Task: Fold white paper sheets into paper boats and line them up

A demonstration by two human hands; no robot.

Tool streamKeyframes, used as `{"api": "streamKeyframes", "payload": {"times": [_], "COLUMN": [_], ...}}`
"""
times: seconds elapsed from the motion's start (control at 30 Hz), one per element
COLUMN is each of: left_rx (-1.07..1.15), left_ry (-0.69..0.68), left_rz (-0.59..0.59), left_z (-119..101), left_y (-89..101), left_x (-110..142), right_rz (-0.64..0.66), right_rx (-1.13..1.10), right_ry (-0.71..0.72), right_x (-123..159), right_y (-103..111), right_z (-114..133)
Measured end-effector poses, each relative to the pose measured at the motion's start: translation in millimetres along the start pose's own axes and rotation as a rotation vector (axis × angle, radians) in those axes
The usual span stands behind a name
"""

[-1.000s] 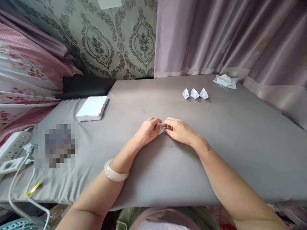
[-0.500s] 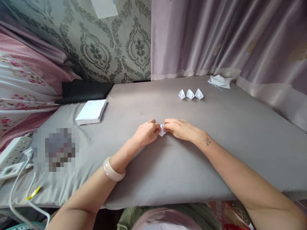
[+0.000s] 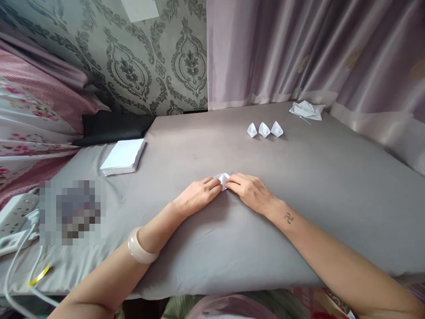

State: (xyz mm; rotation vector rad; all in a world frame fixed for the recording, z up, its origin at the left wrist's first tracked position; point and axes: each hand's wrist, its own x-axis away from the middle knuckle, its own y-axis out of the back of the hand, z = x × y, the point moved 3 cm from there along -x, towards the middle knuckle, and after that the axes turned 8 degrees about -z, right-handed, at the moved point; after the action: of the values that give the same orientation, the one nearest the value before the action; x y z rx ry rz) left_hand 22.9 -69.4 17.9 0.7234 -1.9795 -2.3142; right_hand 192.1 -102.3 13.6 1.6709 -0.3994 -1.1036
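A small folded white paper (image 3: 223, 179) sits between my two hands over the middle of the grey cloth surface. My left hand (image 3: 201, 193) pinches its left side, fingers closed. On its right side, my right hand (image 3: 247, 188) grips it between bent fingers and thumb. The paper shows creases that meet near its centre; its outer edges are partly hidden by my fingertips. Farther back stand three small folded paper boats, a left one (image 3: 252, 130), a middle one (image 3: 264, 130) and a right one (image 3: 276, 129), side by side in a row.
A thick stack of white paper (image 3: 122, 156) lies at the left, in front of a black folded item (image 3: 113, 127). Several loose folded papers (image 3: 306, 110) lie at the back right. A power strip (image 3: 18, 212) with white cables and a yellow strip (image 3: 40, 275) are at the left edge.
Both hands have lowered slightly and their fingers lie flatter along the paper. More of the folded paper shows above the fingertips, spread wider than before. The whole view has shifted a little.
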Motion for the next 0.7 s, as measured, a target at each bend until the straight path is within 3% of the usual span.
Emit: {"api": "streamKeyframes", "payload": {"times": [0.2, 0.47, 0.7], "left_rx": [0.084, 0.08, 0.152], "left_ry": [0.011, 0.034, 0.028], "left_rz": [-0.066, -0.15, -0.092], "left_z": [1.6, 2.7, 1.9], "left_y": [2.3, -4.8, -2.2], "left_x": [0.9, 3.5, -2.2], "right_rz": [0.02, 0.025, 0.116], "right_rx": [-0.146, -0.186, -0.139], "right_ry": [-0.138, -0.219, -0.214], "right_x": [0.9, 0.9, -1.0], "right_y": [2.8, 1.6, 5.1], "right_z": [-2.6, 0.1, 5.5]}}
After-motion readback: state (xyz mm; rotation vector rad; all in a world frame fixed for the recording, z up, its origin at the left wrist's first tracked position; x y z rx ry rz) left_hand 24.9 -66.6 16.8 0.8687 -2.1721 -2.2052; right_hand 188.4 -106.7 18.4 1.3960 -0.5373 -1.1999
